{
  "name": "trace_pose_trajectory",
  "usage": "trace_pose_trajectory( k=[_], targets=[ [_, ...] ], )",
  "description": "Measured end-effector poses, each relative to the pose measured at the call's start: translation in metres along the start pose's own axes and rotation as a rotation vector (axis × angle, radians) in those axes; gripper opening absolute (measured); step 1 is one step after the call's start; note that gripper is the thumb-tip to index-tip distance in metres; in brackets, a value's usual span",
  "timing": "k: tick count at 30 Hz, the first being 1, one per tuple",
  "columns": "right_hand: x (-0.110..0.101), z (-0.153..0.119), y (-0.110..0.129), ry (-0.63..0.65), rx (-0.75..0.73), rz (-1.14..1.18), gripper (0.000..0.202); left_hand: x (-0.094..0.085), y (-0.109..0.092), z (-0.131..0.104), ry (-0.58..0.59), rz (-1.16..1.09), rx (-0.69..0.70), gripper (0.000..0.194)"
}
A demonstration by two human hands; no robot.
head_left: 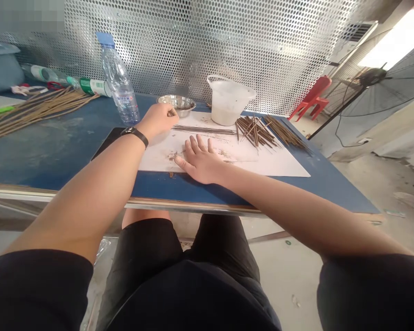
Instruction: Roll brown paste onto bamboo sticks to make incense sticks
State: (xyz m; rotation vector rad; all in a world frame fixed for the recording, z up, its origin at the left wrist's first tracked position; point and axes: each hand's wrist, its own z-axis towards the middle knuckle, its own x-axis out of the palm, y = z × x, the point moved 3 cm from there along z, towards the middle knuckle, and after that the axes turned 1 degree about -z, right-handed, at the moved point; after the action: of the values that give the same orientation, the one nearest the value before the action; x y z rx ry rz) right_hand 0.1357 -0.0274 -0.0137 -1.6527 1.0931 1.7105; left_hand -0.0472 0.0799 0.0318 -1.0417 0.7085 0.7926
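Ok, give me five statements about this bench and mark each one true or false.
1. The right hand rests on the white sheet. True.
2. The blue-capped bottle lies on its side. False: the blue-capped bottle is standing.
3. A dark band circles the left wrist. True: the band is there.
4. The bowl is nearer the right hand than the left. False: the left hand is nearer the bowl.
5. The chair beyond the bench is red. True.
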Motion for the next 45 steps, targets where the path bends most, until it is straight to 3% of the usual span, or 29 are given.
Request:
trace_pose_trajectory(
  k=[5, 9, 14, 19, 24, 28, 31, 39, 42, 45],
  targets=[
    [-0.005, 0.042, -0.014, 0.067, 0.08, -0.008, 0.108, -0.004, -0.001, -0.001, -0.058, -0.059, -0.047, 0.014],
    [-0.016, 0.084, -0.032, 0.045, 0.063, 0.001, 0.102, -0.009, -0.001, -0.004, -0.083, -0.122, -0.088, 0.022],
    [-0.026, 0.11, -0.046, -0.023, 0.048, 0.045, 0.101, -0.009, -0.004, -0.005, -0.08, -0.072, -0.099, 0.022],
    [-0.013, 0.1, -0.04, -0.038, -0.088, -0.029, 0.093, -0.006, -0.001, -0.003, -0.031, -0.083, -0.101, 0.023],
    [-0.004, 0.054, -0.022, 0.015, 0.076, 0.002, 0.107, -0.006, -0.004, -0.004, -0.06, -0.102, -0.104, 0.02],
    [-0.006, 0.028, -0.006, 0.041, 0.105, 0.003, 0.111, -0.006, -0.01, -0.006, -0.106, -0.119, -0.068, 0.016],
    [-0.011, 0.033, -0.007, 0.048, 0.099, -0.004, 0.112, -0.006, -0.012, -0.007, -0.138, -0.126, -0.041, 0.015],
    [-0.029, 0.098, -0.048, -0.013, 0.154, -0.016, 0.106, -0.007, -0.013, -0.009, -0.126, -0.123, -0.042, 0.01],
    [-0.026, 0.092, -0.049, -0.004, 0.169, -0.033, 0.112, -0.006, -0.013, -0.009, -0.108, -0.122, -0.057, 0.008],
    [-0.021, 0.067, -0.04, 0.013, 0.177, -0.021, 0.115, -0.005, -0.013, -0.008, -0.09, -0.116, -0.054, 0.008]
  ],
)
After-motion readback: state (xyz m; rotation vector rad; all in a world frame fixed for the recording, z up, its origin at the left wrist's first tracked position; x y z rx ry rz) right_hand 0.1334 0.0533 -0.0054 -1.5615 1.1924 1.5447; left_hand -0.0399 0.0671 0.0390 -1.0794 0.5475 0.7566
